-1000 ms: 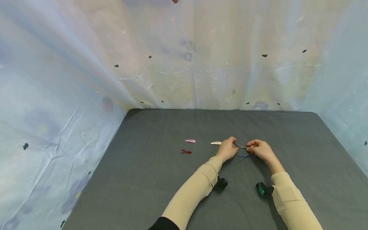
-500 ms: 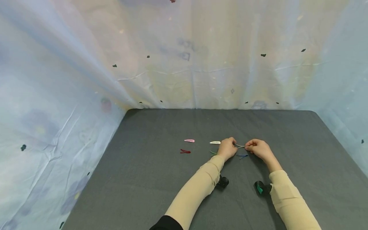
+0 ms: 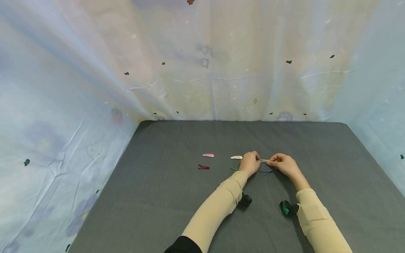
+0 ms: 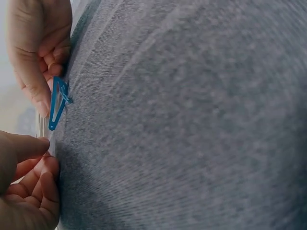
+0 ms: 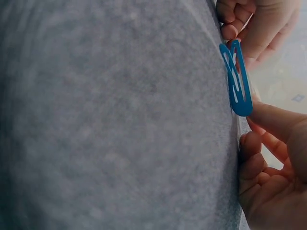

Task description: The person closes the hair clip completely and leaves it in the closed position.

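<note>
Between my two hands lies a pale grey snap hair clip point(image 3: 264, 160), a slim strip in the head view. My left hand point(image 3: 250, 163) pinches its left end with thumb and finger. At the other end, the fingertips of my right hand point(image 3: 285, 165) pinch it. In the left wrist view the pale hair clip point(image 4: 41, 125) is partly covered by fingers. A blue snap hair clip point(image 5: 238, 79) lies on the cloth just nearer than the hands, its two arms spread apart. Left of my left hand are a white hair clip point(image 3: 236, 157) and a partly hidden green one point(image 3: 234, 169).
Farther left on the grey cloth-covered table point(image 3: 152, 196) lie a pink hair clip point(image 3: 208, 155) and a red hair clip point(image 3: 204, 167) with its arms spread. A pale patterned curtain point(image 3: 234, 95) hangs behind the table's back edge.
The pale clip's arms showed as a spread V and now look drawn together into one narrow strip. My right hand has shifted slightly left, closer to my left hand.
</note>
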